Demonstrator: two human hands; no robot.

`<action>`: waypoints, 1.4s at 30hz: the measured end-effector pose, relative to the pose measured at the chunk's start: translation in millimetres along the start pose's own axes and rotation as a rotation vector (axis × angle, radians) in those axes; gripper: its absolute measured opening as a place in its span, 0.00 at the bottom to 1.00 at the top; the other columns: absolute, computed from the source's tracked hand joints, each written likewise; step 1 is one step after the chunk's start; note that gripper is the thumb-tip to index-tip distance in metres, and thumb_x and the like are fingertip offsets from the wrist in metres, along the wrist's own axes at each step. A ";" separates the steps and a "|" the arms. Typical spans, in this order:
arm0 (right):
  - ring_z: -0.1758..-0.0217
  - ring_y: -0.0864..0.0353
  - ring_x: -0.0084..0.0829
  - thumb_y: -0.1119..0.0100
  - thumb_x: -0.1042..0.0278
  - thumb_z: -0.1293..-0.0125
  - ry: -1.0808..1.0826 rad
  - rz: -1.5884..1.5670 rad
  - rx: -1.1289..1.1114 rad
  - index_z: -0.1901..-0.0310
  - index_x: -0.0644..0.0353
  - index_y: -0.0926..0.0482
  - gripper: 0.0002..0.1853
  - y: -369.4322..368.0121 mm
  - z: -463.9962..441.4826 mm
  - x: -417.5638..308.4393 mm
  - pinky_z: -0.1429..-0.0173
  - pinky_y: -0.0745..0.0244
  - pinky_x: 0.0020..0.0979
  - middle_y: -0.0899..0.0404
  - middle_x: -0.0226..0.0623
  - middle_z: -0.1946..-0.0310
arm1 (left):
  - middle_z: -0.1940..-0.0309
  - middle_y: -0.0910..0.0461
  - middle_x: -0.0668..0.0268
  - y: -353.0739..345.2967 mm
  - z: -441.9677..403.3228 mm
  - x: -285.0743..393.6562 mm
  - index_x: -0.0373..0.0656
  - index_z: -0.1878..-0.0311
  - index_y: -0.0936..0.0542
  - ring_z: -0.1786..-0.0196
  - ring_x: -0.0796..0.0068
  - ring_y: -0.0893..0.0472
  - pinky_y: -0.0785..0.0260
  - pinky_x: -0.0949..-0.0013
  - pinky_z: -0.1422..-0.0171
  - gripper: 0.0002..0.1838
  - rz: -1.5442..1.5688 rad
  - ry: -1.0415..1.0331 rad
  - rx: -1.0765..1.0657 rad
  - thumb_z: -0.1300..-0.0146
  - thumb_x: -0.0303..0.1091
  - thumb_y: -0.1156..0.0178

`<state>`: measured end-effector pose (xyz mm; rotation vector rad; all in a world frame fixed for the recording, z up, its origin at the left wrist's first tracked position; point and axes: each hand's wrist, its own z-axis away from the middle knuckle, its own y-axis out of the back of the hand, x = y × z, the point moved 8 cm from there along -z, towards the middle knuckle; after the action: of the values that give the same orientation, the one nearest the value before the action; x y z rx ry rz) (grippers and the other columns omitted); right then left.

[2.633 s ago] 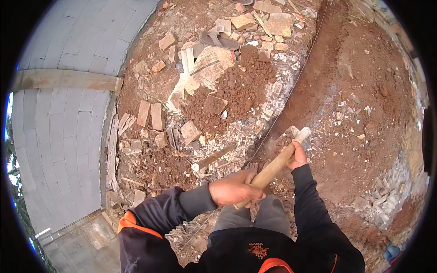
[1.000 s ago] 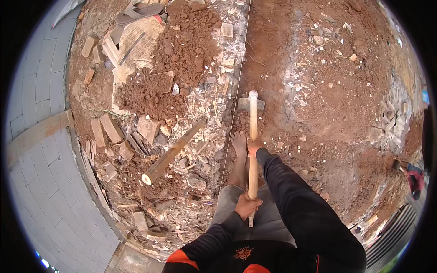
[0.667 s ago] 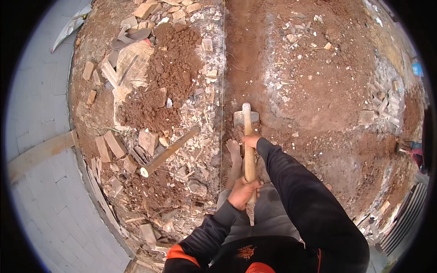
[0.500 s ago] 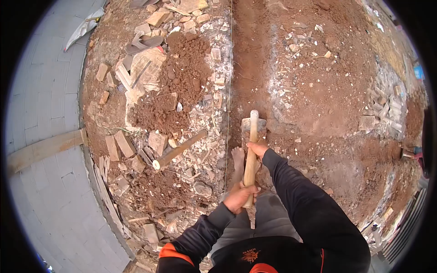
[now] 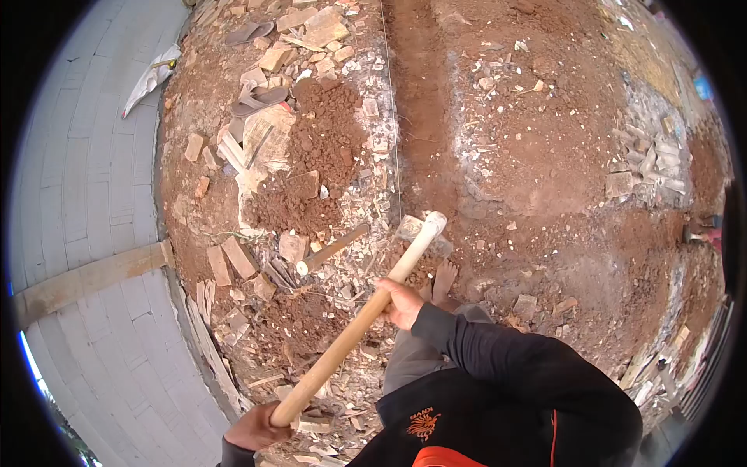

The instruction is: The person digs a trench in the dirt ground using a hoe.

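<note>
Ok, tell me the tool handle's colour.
The handle is pale tan, clearest in the head view.

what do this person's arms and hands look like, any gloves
No gloves: the left hand and right hand are bare. The long right sleeve is black with a dark grey cuff; of the left sleeve, only a dark end shows.

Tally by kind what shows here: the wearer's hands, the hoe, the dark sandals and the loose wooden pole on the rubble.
Left hand and right hand: 2
Hoe: 1
Nearer sandal and farther sandal: 2
Loose pole: 1
Total: 6
</note>
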<state>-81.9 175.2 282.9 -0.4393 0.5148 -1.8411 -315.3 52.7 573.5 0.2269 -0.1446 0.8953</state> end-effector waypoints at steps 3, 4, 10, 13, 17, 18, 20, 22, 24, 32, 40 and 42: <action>0.45 0.17 0.38 0.36 0.53 0.29 -0.171 -0.202 -0.170 0.49 0.54 0.25 0.16 -80.1 8.8 108.1 0.38 0.20 0.45 0.19 0.37 0.51 | 0.77 0.16 0.62 73.0 81.2 -103.2 0.39 0.67 0.15 0.70 0.71 0.16 0.24 0.63 0.61 0.18 -0.309 0.319 0.398 0.61 0.35 0.21; 0.44 0.17 0.38 0.35 0.54 0.29 -0.173 -0.203 -0.197 0.47 0.53 0.26 0.17 -98.9 22.0 120.4 0.38 0.20 0.46 0.19 0.37 0.50 | 0.77 0.16 0.62 73.2 90.2 -116.2 0.39 0.67 0.15 0.70 0.71 0.16 0.24 0.63 0.61 0.18 -0.337 0.297 0.400 0.61 0.35 0.21; 0.50 0.16 0.41 0.37 0.53 0.29 0.115 -0.309 0.014 0.47 0.55 0.29 0.19 -11.8 5.8 24.4 0.40 0.19 0.48 0.21 0.39 0.55 | 0.58 0.15 0.48 43.3 42.7 48.6 0.38 0.48 0.17 0.55 0.56 0.16 0.25 0.55 0.50 0.26 -0.339 -0.080 0.315 0.46 0.45 0.26; 0.65 0.19 0.38 0.40 0.58 0.29 0.412 -0.522 0.288 0.48 0.55 0.31 0.16 93.4 29.7 -64.1 0.55 0.15 0.49 0.25 0.37 0.66 | 0.55 0.14 0.55 -7.6 -23.5 128.9 0.31 0.42 0.21 0.55 0.67 0.15 0.24 0.61 0.46 0.40 0.083 -0.479 0.096 0.46 0.56 0.22; 0.78 0.25 0.33 0.39 0.61 0.29 0.566 -0.310 0.258 0.56 0.51 0.30 0.10 265.1 98.9 -139.2 0.73 0.22 0.39 0.28 0.33 0.77 | 0.48 0.16 0.47 -54.6 -33.0 278.6 0.31 0.40 0.22 0.41 0.55 0.18 0.29 0.53 0.34 0.39 0.275 -1.073 -0.091 0.38 0.61 0.30; 0.80 0.25 0.34 0.38 0.61 0.30 0.542 -0.225 0.287 0.56 0.52 0.30 0.11 294.9 127.9 -141.2 0.75 0.23 0.39 0.26 0.34 0.78 | 0.48 0.16 0.47 -66.3 -29.4 306.2 0.31 0.40 0.22 0.41 0.55 0.18 0.29 0.53 0.34 0.39 0.273 -1.102 -0.113 0.38 0.61 0.30; 0.81 0.23 0.34 0.38 0.59 0.31 0.462 -0.013 0.332 0.64 0.55 0.26 0.11 327.0 191.3 -123.7 0.76 0.25 0.38 0.21 0.37 0.77 | 0.49 0.17 0.42 -98.3 24.3 356.7 0.32 0.44 0.21 0.40 0.45 0.19 0.34 0.43 0.31 0.33 0.468 -1.500 -0.640 0.33 0.58 0.35; 0.78 0.21 0.32 0.35 0.64 0.34 0.395 -0.008 0.436 0.65 0.58 0.25 0.10 360.6 231.2 -81.1 0.75 0.24 0.39 0.22 0.35 0.75 | 0.50 0.17 0.37 -121.8 68.8 382.7 0.32 0.47 0.20 0.41 0.37 0.20 0.37 0.37 0.31 0.30 0.603 -1.588 -0.976 0.30 0.56 0.39; 0.77 0.21 0.32 0.32 0.70 0.38 0.431 0.044 0.661 0.58 0.62 0.23 0.11 375.0 281.7 -36.1 0.74 0.21 0.38 0.23 0.36 0.73 | 0.49 0.19 0.36 -144.3 115.1 407.0 0.36 0.44 0.20 0.39 0.40 0.22 0.36 0.42 0.32 0.29 0.535 -1.683 -1.287 0.31 0.55 0.38; 0.76 0.17 0.31 0.27 0.66 0.45 0.448 0.375 0.900 0.42 0.64 0.24 0.28 369.1 376.5 180.8 0.71 0.19 0.34 0.17 0.40 0.67 | 0.43 0.22 0.31 -259.0 220.0 388.4 0.37 0.39 0.20 0.32 0.37 0.30 0.40 0.43 0.27 0.30 0.668 -1.509 -1.765 0.28 0.56 0.41; 0.74 0.15 0.30 0.27 0.67 0.44 0.407 0.203 0.924 0.46 0.66 0.23 0.25 357.4 365.5 362.3 0.69 0.19 0.35 0.16 0.42 0.67 | 0.48 0.22 0.37 -348.7 249.4 372.6 0.32 0.44 0.25 0.43 0.42 0.22 0.33 0.42 0.35 0.36 0.261 -1.375 -1.544 0.28 0.63 0.44; 0.74 0.15 0.30 0.27 0.68 0.44 0.442 0.214 0.932 0.46 0.67 0.23 0.25 344.1 373.1 364.8 0.69 0.19 0.35 0.16 0.42 0.67 | 0.40 0.24 0.39 -383.0 262.2 353.8 0.34 0.36 0.27 0.34 0.43 0.28 0.39 0.41 0.30 0.38 0.008 -1.198 -1.838 0.32 0.62 0.39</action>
<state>274.0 -319.0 423.8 0.6338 -0.0510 -1.7492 196.3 21.7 852.6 -1.0023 -1.9444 0.2343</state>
